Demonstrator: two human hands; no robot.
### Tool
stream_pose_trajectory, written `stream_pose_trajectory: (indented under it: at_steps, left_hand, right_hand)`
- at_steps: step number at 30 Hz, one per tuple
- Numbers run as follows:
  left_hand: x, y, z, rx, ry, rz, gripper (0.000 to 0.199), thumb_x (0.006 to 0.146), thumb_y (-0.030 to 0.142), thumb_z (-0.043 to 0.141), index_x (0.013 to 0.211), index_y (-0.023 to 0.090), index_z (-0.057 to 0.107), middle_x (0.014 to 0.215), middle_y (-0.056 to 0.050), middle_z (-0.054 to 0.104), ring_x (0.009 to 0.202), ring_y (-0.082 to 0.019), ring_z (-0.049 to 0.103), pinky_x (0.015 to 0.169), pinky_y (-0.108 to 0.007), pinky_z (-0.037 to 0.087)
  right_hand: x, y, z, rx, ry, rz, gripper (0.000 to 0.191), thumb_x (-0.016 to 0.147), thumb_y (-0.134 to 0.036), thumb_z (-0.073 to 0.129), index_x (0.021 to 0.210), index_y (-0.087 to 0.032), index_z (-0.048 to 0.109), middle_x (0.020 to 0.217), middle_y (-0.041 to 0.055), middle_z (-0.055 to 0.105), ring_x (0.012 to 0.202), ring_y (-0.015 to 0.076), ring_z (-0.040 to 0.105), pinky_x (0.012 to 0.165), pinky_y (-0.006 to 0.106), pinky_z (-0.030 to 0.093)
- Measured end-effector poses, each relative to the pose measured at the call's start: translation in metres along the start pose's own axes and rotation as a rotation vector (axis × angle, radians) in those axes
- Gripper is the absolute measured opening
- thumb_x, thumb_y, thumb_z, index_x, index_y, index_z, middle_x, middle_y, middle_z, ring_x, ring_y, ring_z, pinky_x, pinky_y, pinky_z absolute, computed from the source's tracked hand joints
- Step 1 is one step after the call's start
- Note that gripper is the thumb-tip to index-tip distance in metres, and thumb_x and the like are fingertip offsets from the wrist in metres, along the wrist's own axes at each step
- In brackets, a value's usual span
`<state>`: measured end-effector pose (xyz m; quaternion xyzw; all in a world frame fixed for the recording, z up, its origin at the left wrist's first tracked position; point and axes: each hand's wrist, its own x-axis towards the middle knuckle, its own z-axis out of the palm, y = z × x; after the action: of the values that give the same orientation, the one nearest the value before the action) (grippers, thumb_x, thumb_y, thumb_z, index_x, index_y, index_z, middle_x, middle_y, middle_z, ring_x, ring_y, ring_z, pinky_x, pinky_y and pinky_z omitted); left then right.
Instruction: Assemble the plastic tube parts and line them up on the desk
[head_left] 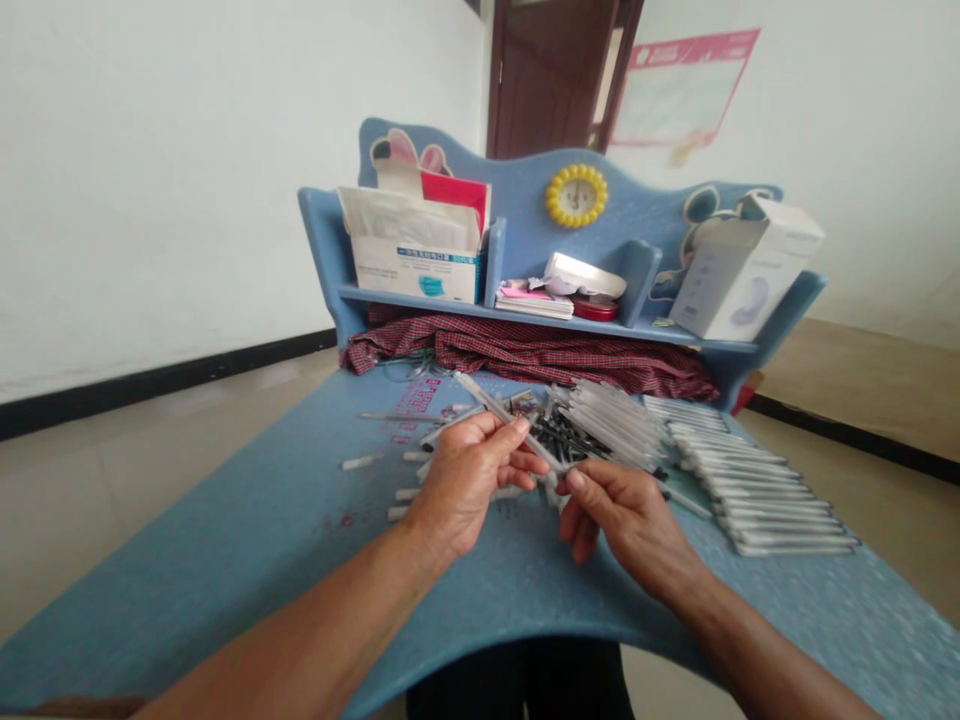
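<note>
Between my hands, over the desk, a translucent pen tube (486,398) is held slanting from upper left to lower right. The thumb and fingers of my left hand (480,468) pinch it near its middle. At its lower right end, the fingers of my right hand (616,505) are closed; any small part inside them is hidden. Just beyond the hands lie a pile of black pen parts (564,440) and a stack of clear tubes (615,422). Several short white pieces (405,494) lie beside my left hand.
Rows of pens (772,490) lie on the right of the blue desk (225,530). Behind are a folded checked cloth (525,350) and a shelf with a mask box (416,262), a white box (742,270), a red tin (596,308) and a yellow clock (576,197).
</note>
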<state>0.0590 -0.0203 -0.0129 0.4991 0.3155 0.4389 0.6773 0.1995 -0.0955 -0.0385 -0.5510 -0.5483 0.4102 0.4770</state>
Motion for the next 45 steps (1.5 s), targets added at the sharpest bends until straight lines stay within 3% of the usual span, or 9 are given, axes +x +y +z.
stream_pose_trajectory:
  at_steps: [6,11,16,20,25,30,34,45]
  left_hand:
    - [0.0004,-0.0026,-0.0012,0.012,-0.005,0.003,0.013,0.077,0.022,0.06,0.072,0.012,0.055,0.06,-0.004,0.061,0.054,-0.013,0.062,0.044,-0.017,0.047]
    - [-0.0001,-0.0012,-0.001,0.019,-0.009,0.001,0.011,0.078,0.021,0.059,0.074,0.012,0.055,0.061,-0.003,0.061,0.053,-0.012,0.062,0.045,-0.017,0.047]
    - [-0.0002,-0.0004,0.0,0.022,0.002,0.002,0.011,0.078,0.021,0.058,0.072,0.012,0.054,0.06,-0.003,0.061,0.052,-0.012,0.061,0.044,-0.017,0.046]
    - [0.0,-0.0004,0.0006,0.014,-0.004,0.004,0.011,0.078,0.02,0.058,0.072,0.011,0.054,0.06,-0.003,0.061,0.052,-0.012,0.061,0.044,-0.017,0.046]
    - [-0.0006,-0.0013,-0.0002,0.018,-0.009,0.009,0.012,0.078,0.021,0.058,0.073,0.012,0.054,0.06,-0.003,0.061,0.054,-0.013,0.062,0.044,-0.018,0.046]
    - [-0.0009,-0.0015,-0.0003,0.027,-0.025,0.011,0.012,0.077,0.023,0.059,0.073,0.012,0.055,0.06,-0.003,0.062,0.053,-0.012,0.062,0.046,-0.018,0.047]
    - [-0.0014,-0.0002,0.0004,0.03,-0.03,0.005,0.012,0.076,0.023,0.06,0.074,0.012,0.055,0.059,-0.003,0.062,0.053,-0.012,0.062,0.046,-0.018,0.047]
    - [-0.0039,0.0034,0.0003,0.087,-0.117,-0.002,0.015,0.078,0.026,0.06,0.078,0.011,0.057,0.062,-0.004,0.064,0.057,-0.013,0.062,0.05,-0.019,0.047]
  right_hand:
    - [0.001,0.0025,-0.0005,0.071,0.021,0.013,0.032,0.078,-0.047,0.058,0.083,-0.017,0.048,0.054,-0.0021,0.06,0.038,0.0092,0.052,0.037,0.018,0.038]
    - [0.0006,0.0024,-0.0003,0.03,-0.03,0.025,0.038,0.084,-0.052,0.045,0.078,-0.015,0.052,0.053,0.0003,0.061,0.036,0.0089,0.052,0.037,0.019,0.04]
    - [0.0003,0.0008,0.0001,0.084,0.026,0.023,0.033,0.076,-0.047,0.06,0.078,-0.017,0.047,0.051,-0.0024,0.059,0.035,0.0086,0.051,0.035,0.018,0.038]
    - [0.0006,0.0011,0.0002,0.056,-0.04,0.045,0.038,0.083,-0.052,0.047,0.077,-0.014,0.052,0.05,-0.0002,0.06,0.035,0.0089,0.051,0.036,0.019,0.039]
    - [0.0006,0.0017,-0.0006,0.121,0.017,0.039,0.034,0.075,-0.048,0.059,0.081,-0.016,0.048,0.051,-0.0024,0.06,0.034,0.0089,0.051,0.035,0.018,0.039]
    - [-0.0002,0.0005,-0.0018,0.112,-0.039,0.076,0.04,0.082,-0.053,0.047,0.08,-0.014,0.052,0.05,-0.0002,0.06,0.033,0.0093,0.051,0.035,0.019,0.039]
    - [-0.0001,-0.0005,-0.0016,0.145,-0.029,0.077,0.035,0.077,-0.05,0.057,0.078,-0.016,0.048,0.051,-0.0017,0.061,0.034,0.0088,0.051,0.035,0.018,0.038]
    - [0.0033,-0.0045,-0.0042,0.284,-0.103,0.151,0.041,0.078,-0.055,0.051,0.074,-0.014,0.05,0.047,0.0004,0.061,0.029,0.0082,0.049,0.032,0.017,0.035]
